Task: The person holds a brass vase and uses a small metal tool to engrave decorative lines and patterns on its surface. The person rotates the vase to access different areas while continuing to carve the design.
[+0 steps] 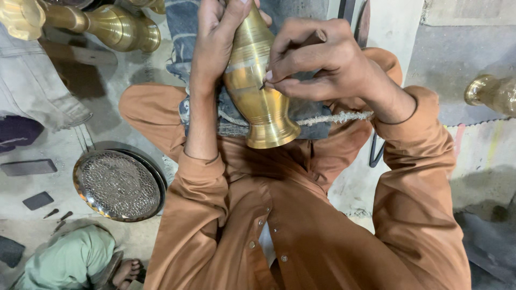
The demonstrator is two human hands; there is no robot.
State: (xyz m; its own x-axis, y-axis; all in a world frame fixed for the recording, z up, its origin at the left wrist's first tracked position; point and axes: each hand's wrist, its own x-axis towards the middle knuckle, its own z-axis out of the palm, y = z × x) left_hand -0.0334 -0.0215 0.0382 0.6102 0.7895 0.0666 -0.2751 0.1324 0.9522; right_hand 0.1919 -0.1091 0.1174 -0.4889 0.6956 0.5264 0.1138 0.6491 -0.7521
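Both hands are busy on the golden brass vase [258, 80] lying across my lap, foot toward me. My left hand [217, 40] wraps tight around its narrow neck, while my right hand [317, 62] pinches a thin dark engraving tool [293, 58] with its tip on the vase's belly. A frayed pale rope [336, 117] runs beneath. On the floor to my left sits a round embossed metal tray [117, 185], with more brass vases [115, 26] beyond.

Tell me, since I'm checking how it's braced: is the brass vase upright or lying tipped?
Tipped: the brass vase lies across the lap, foot toward the camera, left hand gripping its neck.
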